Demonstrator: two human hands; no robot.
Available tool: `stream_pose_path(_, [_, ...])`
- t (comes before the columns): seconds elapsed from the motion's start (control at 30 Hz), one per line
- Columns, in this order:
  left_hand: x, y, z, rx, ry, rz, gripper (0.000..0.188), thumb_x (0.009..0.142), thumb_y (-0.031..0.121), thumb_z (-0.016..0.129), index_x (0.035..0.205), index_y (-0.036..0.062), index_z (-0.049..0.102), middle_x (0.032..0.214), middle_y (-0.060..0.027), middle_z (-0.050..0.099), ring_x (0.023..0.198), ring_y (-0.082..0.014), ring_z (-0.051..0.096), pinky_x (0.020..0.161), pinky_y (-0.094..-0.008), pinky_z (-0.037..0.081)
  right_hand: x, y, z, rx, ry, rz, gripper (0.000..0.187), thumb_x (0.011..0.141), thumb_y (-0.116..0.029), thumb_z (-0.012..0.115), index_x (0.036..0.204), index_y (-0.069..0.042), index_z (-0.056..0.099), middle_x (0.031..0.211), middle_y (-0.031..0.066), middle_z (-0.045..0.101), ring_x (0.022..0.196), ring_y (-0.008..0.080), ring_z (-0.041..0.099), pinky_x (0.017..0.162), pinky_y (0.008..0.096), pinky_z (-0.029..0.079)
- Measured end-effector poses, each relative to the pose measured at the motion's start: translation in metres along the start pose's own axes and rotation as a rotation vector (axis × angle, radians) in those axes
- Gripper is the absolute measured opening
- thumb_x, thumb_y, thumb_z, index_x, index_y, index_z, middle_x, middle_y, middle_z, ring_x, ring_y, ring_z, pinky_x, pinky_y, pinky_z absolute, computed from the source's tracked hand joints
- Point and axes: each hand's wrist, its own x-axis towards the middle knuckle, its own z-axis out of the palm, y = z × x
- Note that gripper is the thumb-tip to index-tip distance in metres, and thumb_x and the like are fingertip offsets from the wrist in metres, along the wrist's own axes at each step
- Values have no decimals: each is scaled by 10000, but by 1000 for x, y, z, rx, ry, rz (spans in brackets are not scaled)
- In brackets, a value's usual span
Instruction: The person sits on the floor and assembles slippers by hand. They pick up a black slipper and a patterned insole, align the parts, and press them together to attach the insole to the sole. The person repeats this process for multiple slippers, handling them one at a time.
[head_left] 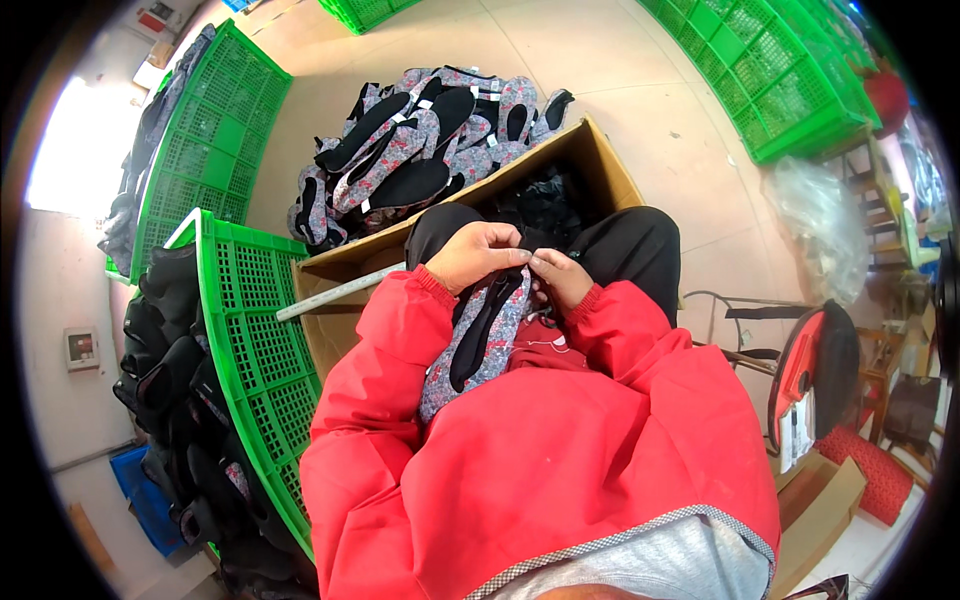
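On my lap lies a grey floral fabric slipper with a black opening, its upper end raised between my hands. My left hand pinches that end with thumb and fingers. From the other side, my right hand pinches the same end, its fingertips touching those of the left. Whatever small detail sits between the fingertips is hidden. Directly beyond my knees stands an open cardboard box with dark items inside. Past it, a heap of similar floral slippers with black soles and small white tags lies on the floor.
Green plastic crates stand at the left, far left and far right. Black slippers fill the near left one. A pale bar crosses the box's left side. At the right are a clear plastic bag and a folding chair.
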Motion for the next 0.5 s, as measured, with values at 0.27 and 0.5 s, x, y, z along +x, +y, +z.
stream_pose_path(0.27, [0,15,11,-221,116,-166,159,878,153,661,757,59,619,681,64,527,606,-26,446,565,-198,347,-53,-42,-17,-117,-74,44,291,964,-238,558,1216,-93,561,909,12,610,600,54,440,481,188,329])
stream_pose_path(0.5, [6,16,12,-349,153,-265,121,857,136,670,779,52,634,677,21,557,591,-57,490,549,-210,390,-64,-50,0,-231,-249,38,326,993,-306,510,1162,-37,584,890,17,640,585,38,418,526,166,324])
